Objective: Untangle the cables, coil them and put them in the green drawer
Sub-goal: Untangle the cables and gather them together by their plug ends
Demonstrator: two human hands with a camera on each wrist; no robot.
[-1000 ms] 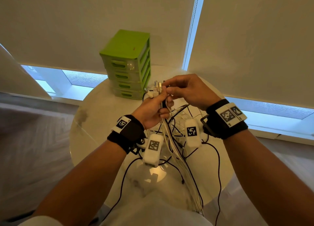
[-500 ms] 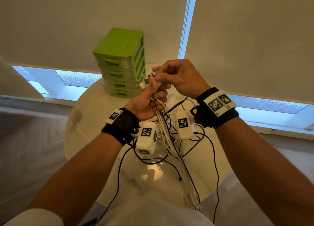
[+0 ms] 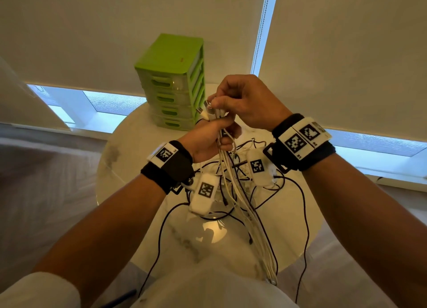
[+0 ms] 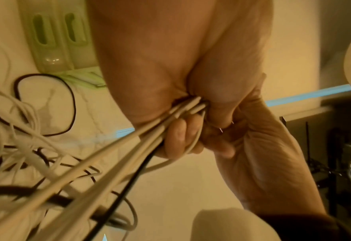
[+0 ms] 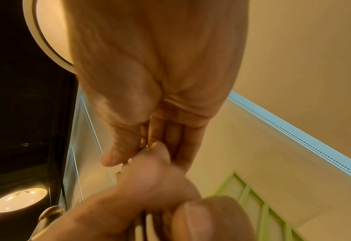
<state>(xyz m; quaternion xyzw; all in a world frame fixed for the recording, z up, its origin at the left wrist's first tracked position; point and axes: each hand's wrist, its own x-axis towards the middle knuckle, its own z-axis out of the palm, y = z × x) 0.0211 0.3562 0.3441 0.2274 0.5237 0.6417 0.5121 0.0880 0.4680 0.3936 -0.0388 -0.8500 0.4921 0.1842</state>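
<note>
Head view: left hand [image 3: 205, 139] grips cables [image 3: 233, 182]; right hand [image 3: 242, 102], at 12 o'clock, pinches plugs [image 3: 209, 110]; best aligned evenly before coiling.

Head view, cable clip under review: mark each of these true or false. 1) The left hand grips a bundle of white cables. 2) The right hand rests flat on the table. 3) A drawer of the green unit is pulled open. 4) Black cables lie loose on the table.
1) True: the left hand grips the bundle of white cables.
2) False: the right hand is raised and pinches the connector ends above the left hand.
3) False: every drawer of the green drawer unit that shows is shut.
4) True: black cables lie loose on the round white table.
</note>
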